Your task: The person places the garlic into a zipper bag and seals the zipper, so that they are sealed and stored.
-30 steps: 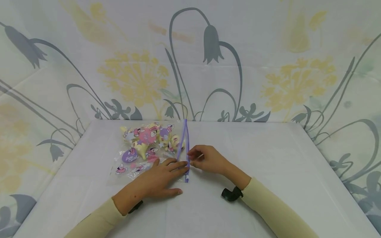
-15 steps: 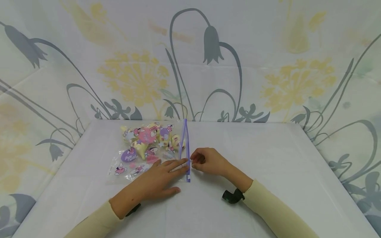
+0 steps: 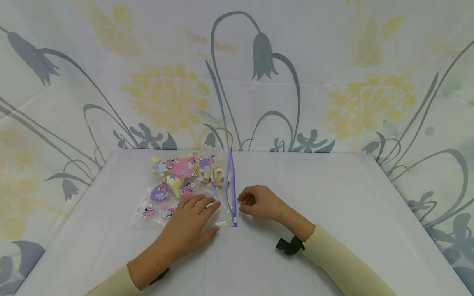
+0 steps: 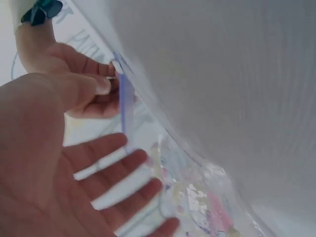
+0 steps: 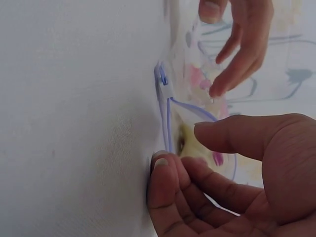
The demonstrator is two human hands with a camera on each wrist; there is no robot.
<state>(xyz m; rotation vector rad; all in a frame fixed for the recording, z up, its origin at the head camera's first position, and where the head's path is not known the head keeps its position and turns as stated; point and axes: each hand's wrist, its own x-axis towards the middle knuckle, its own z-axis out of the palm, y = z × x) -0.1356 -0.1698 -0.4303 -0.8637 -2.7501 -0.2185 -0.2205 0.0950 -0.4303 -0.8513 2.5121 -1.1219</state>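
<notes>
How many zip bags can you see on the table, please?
1. A clear zip bag with cartoon print and a purple zipper lies on the table, under the left hand and just left of the right hand.

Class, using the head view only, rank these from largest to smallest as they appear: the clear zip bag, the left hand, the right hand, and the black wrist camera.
1. Clear zip bag.
2. Left hand, lying flat on the bag.
3. Right hand, which looks smaller partly because it is curled.
4. Black wrist camera.
</notes>
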